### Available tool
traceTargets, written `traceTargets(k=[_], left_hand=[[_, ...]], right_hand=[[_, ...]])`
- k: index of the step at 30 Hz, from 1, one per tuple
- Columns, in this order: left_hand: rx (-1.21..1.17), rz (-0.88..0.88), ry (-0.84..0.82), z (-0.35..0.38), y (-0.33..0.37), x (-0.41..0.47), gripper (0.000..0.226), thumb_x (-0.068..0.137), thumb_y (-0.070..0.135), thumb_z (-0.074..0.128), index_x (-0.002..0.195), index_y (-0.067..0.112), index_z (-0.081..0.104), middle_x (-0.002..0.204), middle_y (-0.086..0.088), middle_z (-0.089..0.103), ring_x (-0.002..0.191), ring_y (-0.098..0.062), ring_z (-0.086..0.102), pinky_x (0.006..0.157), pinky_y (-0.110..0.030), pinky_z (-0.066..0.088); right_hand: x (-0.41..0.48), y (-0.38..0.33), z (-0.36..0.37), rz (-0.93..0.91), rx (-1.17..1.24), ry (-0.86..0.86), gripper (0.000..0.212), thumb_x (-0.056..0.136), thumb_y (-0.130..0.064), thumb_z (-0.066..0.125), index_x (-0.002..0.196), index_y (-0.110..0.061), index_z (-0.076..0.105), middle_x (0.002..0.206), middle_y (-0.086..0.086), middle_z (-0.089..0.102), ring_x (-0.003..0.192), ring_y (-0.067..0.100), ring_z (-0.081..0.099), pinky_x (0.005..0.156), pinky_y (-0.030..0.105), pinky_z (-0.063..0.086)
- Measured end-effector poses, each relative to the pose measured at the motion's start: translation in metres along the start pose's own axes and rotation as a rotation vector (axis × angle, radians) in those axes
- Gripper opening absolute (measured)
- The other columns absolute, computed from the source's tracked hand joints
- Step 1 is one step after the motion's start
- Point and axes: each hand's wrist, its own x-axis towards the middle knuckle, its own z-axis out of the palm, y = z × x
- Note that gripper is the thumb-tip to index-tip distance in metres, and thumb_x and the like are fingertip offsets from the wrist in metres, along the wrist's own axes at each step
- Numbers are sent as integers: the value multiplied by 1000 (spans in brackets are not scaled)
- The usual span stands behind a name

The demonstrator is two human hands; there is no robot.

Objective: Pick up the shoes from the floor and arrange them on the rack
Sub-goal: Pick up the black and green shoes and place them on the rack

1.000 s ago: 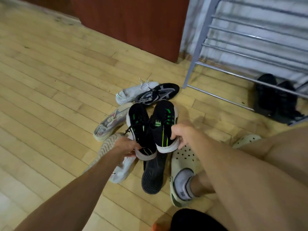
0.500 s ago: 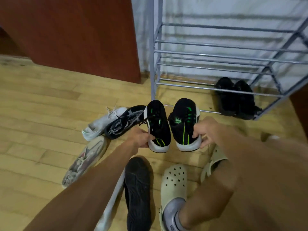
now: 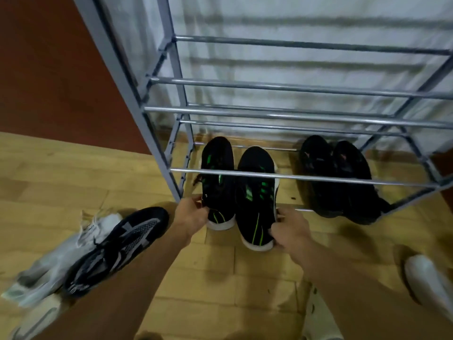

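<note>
Down by the heels, the two black-and-green sneakers (image 3: 256, 192) are each gripped, one pinched in the left hand (image 3: 193, 214) and one in the right hand (image 3: 291, 229), toes already under a front rail of the rack (image 3: 318, 178). Probably best if they're slid in level and together, soles set down across the bottom bars, with a gap left before the dark pair (image 3: 338, 177) farther right.

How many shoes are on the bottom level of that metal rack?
4. At the left, partly in: the left green-striped shoe, held by the left hand, and the right green-striped shoe, held by the right hand. At the right: two dark shoes. None looks hidden.
</note>
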Motion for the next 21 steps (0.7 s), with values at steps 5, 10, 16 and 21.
traceTargets(k=[5,10,16,21], left_hand=[[247,98,93,7,6,45,32,94,14,55,126,13,60,92,-10,72,82,-25,68,69,-34,58],[394,149,134,7,5,60,38,95,4,48,131,12,55,90,-11,64,59,-13,49,51,-25,45],[374,143,159,6,3,61,42,97,5,43,137,16,49,108,-9,65,85,-27,61,66,-33,50],[433,110,144,-2,9,54,43,97,20,52,140,13,47,118,-14,67,102,-31,65,83,-40,55]], right_hand=[[50,-11,12,-57,37,28,42,80,7,57,117,-12,66,110,9,70,103,28,65,88,43,57],[84,-20,25,-74,100,44,45,79,6,62,118,-16,66,111,8,70,102,28,66,86,45,58],[93,-25,37,-91,68,-25,40,86,3,57,120,-16,64,110,8,68,97,24,64,84,36,57],[74,-27,35,-232,-266,37,37,93,-15,57,130,-21,56,119,9,65,110,28,60,80,28,48]])
